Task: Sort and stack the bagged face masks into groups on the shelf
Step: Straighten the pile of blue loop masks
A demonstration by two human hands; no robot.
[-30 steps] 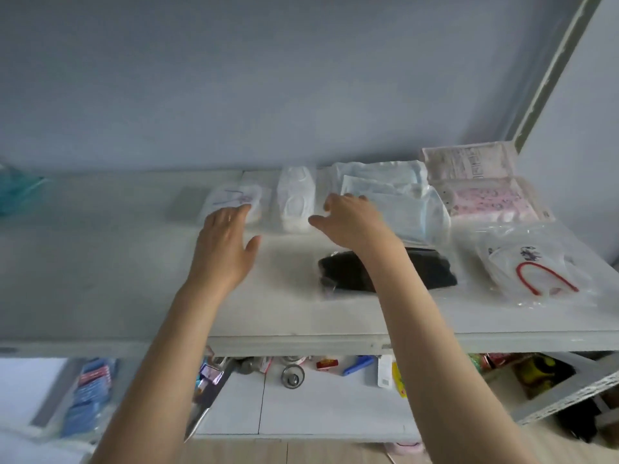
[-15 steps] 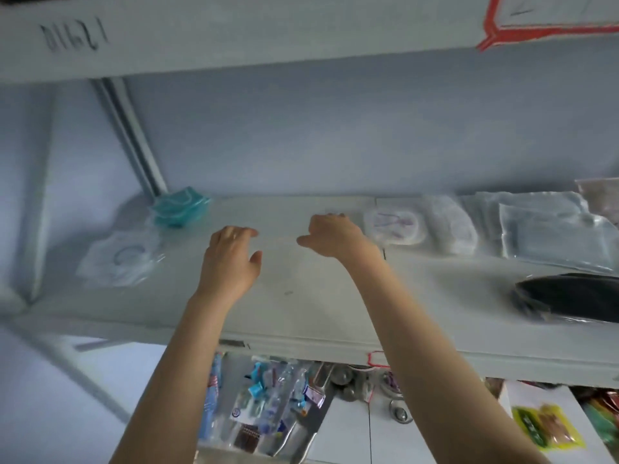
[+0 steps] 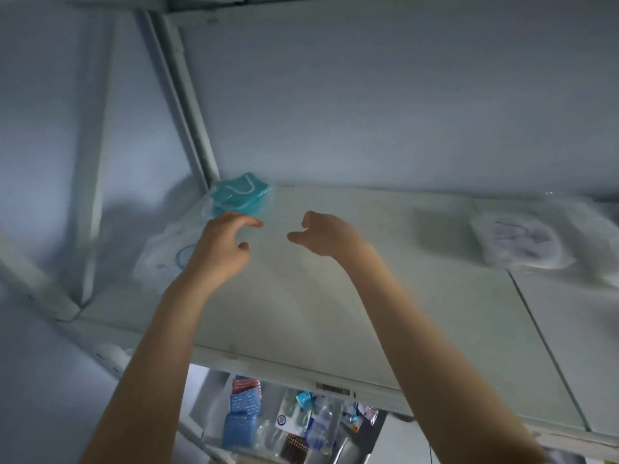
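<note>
My left hand (image 3: 221, 252) and right hand (image 3: 326, 234) are loose and hold nothing. I am reaching for the teal bagged masks (image 3: 239, 195) at the white shelf's (image 3: 335, 303) back corner. Next I must pinch them.

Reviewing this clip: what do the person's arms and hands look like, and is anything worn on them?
Both forearms are bare for as far as the frame shows: no sleeves, gloves, watch or bracelets. The left hand and right hand show no visible rings or markings, though the picture is slightly blurred.
</note>
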